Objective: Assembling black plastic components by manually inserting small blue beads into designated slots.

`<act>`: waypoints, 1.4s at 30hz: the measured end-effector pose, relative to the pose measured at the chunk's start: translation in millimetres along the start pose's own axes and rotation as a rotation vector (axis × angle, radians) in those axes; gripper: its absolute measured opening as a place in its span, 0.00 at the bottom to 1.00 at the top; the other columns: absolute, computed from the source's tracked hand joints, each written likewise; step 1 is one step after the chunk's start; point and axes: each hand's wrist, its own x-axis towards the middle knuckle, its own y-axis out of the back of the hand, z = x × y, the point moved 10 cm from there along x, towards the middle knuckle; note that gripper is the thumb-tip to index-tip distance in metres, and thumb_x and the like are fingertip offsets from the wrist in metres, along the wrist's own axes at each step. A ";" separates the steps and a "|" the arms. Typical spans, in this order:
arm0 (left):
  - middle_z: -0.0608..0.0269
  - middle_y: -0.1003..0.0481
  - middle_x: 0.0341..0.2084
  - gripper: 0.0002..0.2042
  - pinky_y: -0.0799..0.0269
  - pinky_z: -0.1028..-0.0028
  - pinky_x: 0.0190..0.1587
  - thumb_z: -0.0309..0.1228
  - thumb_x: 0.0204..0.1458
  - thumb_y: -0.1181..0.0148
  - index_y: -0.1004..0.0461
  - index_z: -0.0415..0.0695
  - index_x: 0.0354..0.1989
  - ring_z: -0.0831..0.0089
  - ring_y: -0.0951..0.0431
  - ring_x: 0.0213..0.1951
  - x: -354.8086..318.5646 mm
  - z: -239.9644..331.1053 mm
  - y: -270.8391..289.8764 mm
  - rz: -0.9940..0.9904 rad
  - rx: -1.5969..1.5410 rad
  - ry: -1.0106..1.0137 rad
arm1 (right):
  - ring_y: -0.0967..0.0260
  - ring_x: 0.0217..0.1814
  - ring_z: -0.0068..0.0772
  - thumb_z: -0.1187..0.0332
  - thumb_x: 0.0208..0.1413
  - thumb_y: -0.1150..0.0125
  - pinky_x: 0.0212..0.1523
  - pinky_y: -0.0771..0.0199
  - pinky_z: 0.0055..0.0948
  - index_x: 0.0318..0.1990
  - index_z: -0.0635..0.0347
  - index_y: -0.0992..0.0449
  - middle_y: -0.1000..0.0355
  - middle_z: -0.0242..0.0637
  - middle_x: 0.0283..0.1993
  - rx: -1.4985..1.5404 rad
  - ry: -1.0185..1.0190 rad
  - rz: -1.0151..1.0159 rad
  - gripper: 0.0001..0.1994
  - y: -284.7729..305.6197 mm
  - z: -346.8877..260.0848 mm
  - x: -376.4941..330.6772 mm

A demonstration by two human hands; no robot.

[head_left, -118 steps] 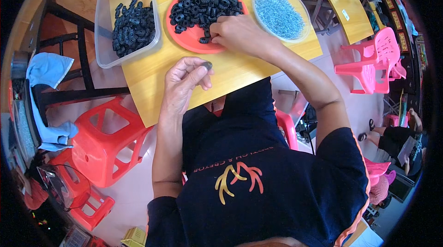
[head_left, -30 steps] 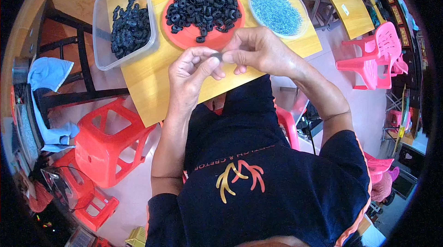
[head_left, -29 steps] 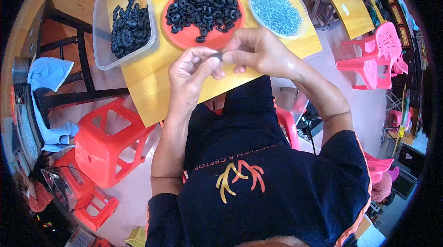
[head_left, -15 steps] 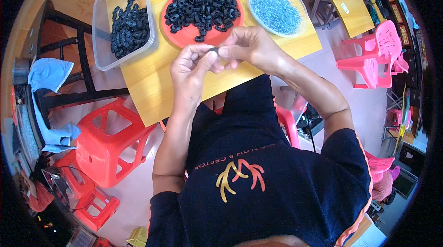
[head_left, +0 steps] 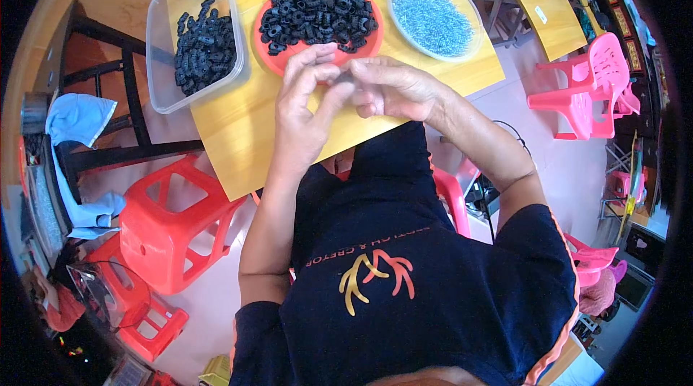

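My left hand (head_left: 302, 104) and my right hand (head_left: 397, 90) meet above the table's near edge, just in front of the red plate (head_left: 261, 47). Between their fingertips is a small dark piece (head_left: 345, 78), smeared by motion; its shape cannot be made out. My left thumb and index finger come together at it, while the other left fingers are curved and raised. The right fingers are closed against its other side, blurred. Small black ridged plastic parts (head_left: 317, 14) are heaped on the plate behind my hands.
At the left of the yellow table (head_left: 224, 148) stands a clear plastic box (head_left: 162, 83) holding more black parts. A round tub (head_left: 473, 43) of small clear-blue pieces is at the right. Red stools (head_left: 166, 242) stand left of me, and pink chairs (head_left: 577, 97) farther right.
My fingers have shifted and loosened around the small piece, with the left fingers more spread and raised. The right hand has moved slightly nearer to me and blurs.
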 end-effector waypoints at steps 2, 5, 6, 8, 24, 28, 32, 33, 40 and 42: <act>0.52 0.28 0.47 0.11 0.33 0.66 0.54 0.21 0.46 0.35 0.26 0.37 0.39 0.63 0.28 0.52 -0.2 25.2 -3.6 0.002 0.265 -0.083 | 0.38 0.29 0.12 0.62 0.59 0.41 0.26 0.37 0.18 0.41 0.52 0.25 0.31 0.21 0.31 0.142 0.042 -0.001 0.08 -1.5 3.9 3.4; 0.52 0.26 0.43 0.10 0.27 0.66 0.45 0.20 0.47 0.37 0.26 0.36 0.39 0.61 0.23 0.45 -2.8 23.1 -4.2 0.033 0.320 -0.155 | 0.38 0.28 0.12 0.62 0.59 0.41 0.26 0.36 0.17 0.40 0.52 0.25 0.31 0.21 0.31 0.272 0.084 -0.036 0.07 -11.4 9.0 5.0; 0.52 0.26 0.43 0.10 0.27 0.66 0.45 0.20 0.47 0.37 0.26 0.36 0.39 0.61 0.23 0.45 -3.0 21.1 -3.9 0.035 0.321 -0.155 | 0.34 0.30 0.13 0.60 0.59 0.41 0.28 0.35 0.16 0.39 0.52 0.25 0.30 0.22 0.32 0.255 0.111 -0.024 0.08 -13.5 7.9 4.1; 0.52 0.24 0.42 0.10 0.27 0.66 0.48 0.18 0.47 0.39 0.26 0.34 0.39 0.60 0.23 0.46 -2.5 18.1 -1.6 0.049 0.222 -0.149 | 0.33 0.31 0.14 0.59 0.60 0.42 0.29 0.33 0.17 0.40 0.51 0.25 0.29 0.23 0.32 0.252 0.102 -0.002 0.09 -9.0 11.5 2.6; 0.48 0.26 0.48 0.12 0.29 0.65 0.53 0.18 0.46 0.39 0.26 0.33 0.41 0.57 0.26 0.54 -2.2 30.3 -3.0 -0.047 0.227 -0.123 | 0.28 0.42 0.21 0.58 0.60 0.44 0.40 0.27 0.26 0.45 0.51 0.26 0.25 0.30 0.43 0.214 0.154 -0.119 0.11 -18.2 11.7 -4.1; 0.48 0.25 0.46 0.12 0.27 0.65 0.50 0.19 0.45 0.37 0.25 0.34 0.39 0.57 0.24 0.50 -2.5 35.4 -2.5 -0.042 0.284 -0.186 | 0.28 0.44 0.21 0.56 0.61 0.45 0.41 0.26 0.27 0.47 0.52 0.26 0.25 0.31 0.44 0.184 0.132 -0.132 0.13 -21.4 12.3 -6.5; 0.48 0.24 0.44 0.12 0.26 0.66 0.47 0.19 0.45 0.37 0.24 0.34 0.39 0.58 0.22 0.47 -2.5 39.3 -5.3 -0.078 0.258 -0.139 | 0.29 0.46 0.22 0.55 0.61 0.45 0.45 0.26 0.29 0.48 0.56 0.27 0.26 0.30 0.44 0.085 0.138 -0.139 0.16 -28.3 13.1 -9.8; 0.48 0.24 0.44 0.12 0.26 0.66 0.47 0.19 0.45 0.37 0.24 0.34 0.39 0.58 0.22 0.47 -2.6 40.2 -4.5 -0.078 0.259 -0.141 | 0.29 0.46 0.22 0.56 0.61 0.45 0.46 0.27 0.29 0.48 0.56 0.26 0.26 0.30 0.44 0.079 0.165 -0.127 0.15 -27.2 10.8 -10.6; 0.47 0.24 0.43 0.13 0.24 0.68 0.43 0.20 0.46 0.38 0.25 0.34 0.41 0.58 0.20 0.42 -8.5 34.9 -11.0 -0.139 0.223 -0.152 | 0.29 0.47 0.23 0.57 0.61 0.44 0.49 0.27 0.30 0.48 0.56 0.26 0.27 0.30 0.44 0.059 0.158 -0.070 0.15 -24.4 18.5 -9.5; 0.48 0.24 0.43 0.13 0.24 0.68 0.42 0.20 0.47 0.38 0.25 0.34 0.42 0.58 0.21 0.44 -7.4 29.5 -11.0 -0.152 0.196 -0.074 | 0.29 0.47 0.23 0.56 0.61 0.44 0.49 0.27 0.30 0.48 0.57 0.26 0.27 0.31 0.45 0.017 0.162 -0.060 0.16 -25.4 14.6 -10.6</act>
